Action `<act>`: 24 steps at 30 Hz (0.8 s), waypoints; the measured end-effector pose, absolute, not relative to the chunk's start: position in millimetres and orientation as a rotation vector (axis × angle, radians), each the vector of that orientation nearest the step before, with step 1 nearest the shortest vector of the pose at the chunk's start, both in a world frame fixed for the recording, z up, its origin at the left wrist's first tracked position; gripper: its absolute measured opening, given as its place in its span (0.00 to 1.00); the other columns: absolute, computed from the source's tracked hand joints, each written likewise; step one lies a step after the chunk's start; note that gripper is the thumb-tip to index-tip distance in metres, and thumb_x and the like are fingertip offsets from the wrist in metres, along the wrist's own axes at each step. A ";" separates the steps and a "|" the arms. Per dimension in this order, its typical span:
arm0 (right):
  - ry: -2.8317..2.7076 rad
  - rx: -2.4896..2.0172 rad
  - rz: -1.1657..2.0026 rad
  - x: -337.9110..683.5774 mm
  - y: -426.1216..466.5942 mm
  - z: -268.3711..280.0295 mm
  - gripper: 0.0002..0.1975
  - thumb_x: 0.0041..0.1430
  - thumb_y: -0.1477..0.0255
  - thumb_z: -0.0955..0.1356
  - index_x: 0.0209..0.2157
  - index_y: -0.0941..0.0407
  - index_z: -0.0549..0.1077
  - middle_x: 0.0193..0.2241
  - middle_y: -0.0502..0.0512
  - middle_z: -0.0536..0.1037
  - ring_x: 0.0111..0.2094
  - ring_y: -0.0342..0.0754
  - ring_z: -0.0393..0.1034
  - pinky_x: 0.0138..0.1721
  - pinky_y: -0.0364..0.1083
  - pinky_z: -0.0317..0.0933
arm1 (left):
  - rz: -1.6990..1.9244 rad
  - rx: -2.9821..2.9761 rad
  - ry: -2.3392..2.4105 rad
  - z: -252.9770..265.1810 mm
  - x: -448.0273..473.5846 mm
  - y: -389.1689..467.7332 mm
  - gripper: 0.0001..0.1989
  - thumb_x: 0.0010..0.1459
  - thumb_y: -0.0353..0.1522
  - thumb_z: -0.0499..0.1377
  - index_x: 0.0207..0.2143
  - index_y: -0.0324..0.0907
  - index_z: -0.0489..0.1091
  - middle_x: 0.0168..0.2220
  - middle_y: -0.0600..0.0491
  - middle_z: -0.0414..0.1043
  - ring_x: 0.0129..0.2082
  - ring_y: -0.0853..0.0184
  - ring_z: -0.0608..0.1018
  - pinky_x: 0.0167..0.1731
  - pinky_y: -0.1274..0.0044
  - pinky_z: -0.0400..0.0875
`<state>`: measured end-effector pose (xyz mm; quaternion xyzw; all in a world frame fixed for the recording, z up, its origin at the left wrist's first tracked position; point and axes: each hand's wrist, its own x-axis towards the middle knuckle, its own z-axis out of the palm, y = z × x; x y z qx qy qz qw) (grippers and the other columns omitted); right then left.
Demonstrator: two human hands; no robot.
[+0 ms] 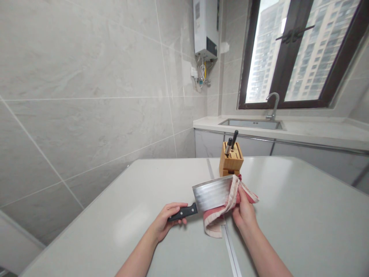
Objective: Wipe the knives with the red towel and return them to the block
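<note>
A cleaver (213, 193) with a broad steel blade and a black riveted handle is held above the table. My left hand (167, 219) is closed around the handle. At the blade's far end, my right hand (245, 209) grips a red and white cloth (215, 223), which is folded over the blade's tip and hangs below its lower edge. The right fingers are partly hidden by the cloth. Just behind the blade stands a wooden knife block (231, 158), with two dark-handled tools in its slots.
The pale table (138, 184) has a seam down its middle. Beyond it runs a counter (317, 129) with a sink (253, 124) and a faucet (273, 105) under a window. A tiled wall (100, 77) is on the left, with a water heater (205, 30) in the corner.
</note>
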<state>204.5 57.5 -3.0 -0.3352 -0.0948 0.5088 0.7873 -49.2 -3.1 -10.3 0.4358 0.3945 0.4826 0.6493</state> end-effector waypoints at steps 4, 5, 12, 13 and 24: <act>-0.242 -0.728 1.093 206.2 58.0 -3.2 0.20 0.40 0.67 0.74 0.39 0.53 0.73 0.35 0.47 0.80 0.35 0.44 0.74 0.36 0.40 0.70 | 1.095 0.987 0.894 -10.4 -49.5 -3.6 0.17 0.50 0.33 0.59 0.41 0.31 0.72 0.30 0.42 0.76 0.25 0.65 0.76 0.23 0.80 0.62; -0.255 -0.733 1.093 206.6 58.2 -3.3 0.19 0.41 0.66 0.73 0.39 0.53 0.73 0.34 0.47 0.80 0.34 0.44 0.75 0.36 0.40 0.71 | 1.094 0.984 0.891 -10.4 -49.7 -3.7 0.17 0.50 0.33 0.59 0.41 0.31 0.72 0.30 0.42 0.76 0.25 0.65 0.76 0.23 0.80 0.62; -0.215 -0.730 1.119 207.3 58.1 -1.7 0.19 0.40 0.65 0.74 0.37 0.55 0.73 0.31 0.47 0.80 0.33 0.45 0.75 0.35 0.41 0.71 | 1.104 0.958 0.860 -11.0 -52.2 -2.7 0.16 0.50 0.32 0.59 0.42 0.32 0.72 0.32 0.43 0.76 0.25 0.65 0.76 0.26 0.78 0.65; -0.213 -0.723 1.122 207.0 58.1 -1.5 0.20 0.39 0.65 0.74 0.37 0.55 0.73 0.32 0.48 0.80 0.34 0.45 0.75 0.36 0.41 0.70 | 1.108 0.955 0.857 -11.5 -52.8 -2.4 0.16 0.50 0.32 0.59 0.42 0.32 0.72 0.32 0.43 0.75 0.25 0.65 0.75 0.26 0.78 0.65; -0.244 -0.685 1.157 208.9 59.7 -3.2 0.21 0.37 0.67 0.75 0.37 0.56 0.73 0.31 0.48 0.80 0.34 0.44 0.74 0.39 0.40 0.69 | 1.006 0.982 0.818 -8.1 -54.1 -4.4 0.19 0.49 0.33 0.60 0.44 0.33 0.72 0.37 0.41 0.74 0.27 0.64 0.75 0.31 0.74 0.66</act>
